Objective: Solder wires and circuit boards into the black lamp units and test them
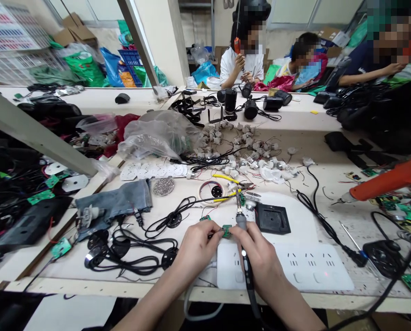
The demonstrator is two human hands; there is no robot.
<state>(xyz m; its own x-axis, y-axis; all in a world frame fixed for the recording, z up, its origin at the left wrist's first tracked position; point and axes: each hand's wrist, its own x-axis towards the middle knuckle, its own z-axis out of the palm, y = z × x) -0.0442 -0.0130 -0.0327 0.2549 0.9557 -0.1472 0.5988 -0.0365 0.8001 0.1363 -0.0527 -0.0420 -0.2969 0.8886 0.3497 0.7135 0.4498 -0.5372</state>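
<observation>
A soldering iron [241, 220] runs up through my right hand [259, 253], tip pointing away from me and cable trailing down past the wrist. My left hand [200, 241] is closed, its thumb and fingertips pinching a small green circuit board [226, 231]. The right fingertips meet the board's other edge. Something dark, perhaps a wire, shows in the left fingers. Under both hands lies a white power strip [316, 269]. Just beyond the iron are a black square tray [272, 218] and yellow-handled pliers [226, 178]. A second green board [204, 218] peeks out behind my left hand.
Black cables [139, 253] and a blue cloth [122, 202] lie left. A round metal mesh pad [163, 186] and tape roll [210, 189] sit ahead. White parts with wires [254, 151] are heaped farther back. An orange tool [391, 177] juts in from the right. People sit across the bench.
</observation>
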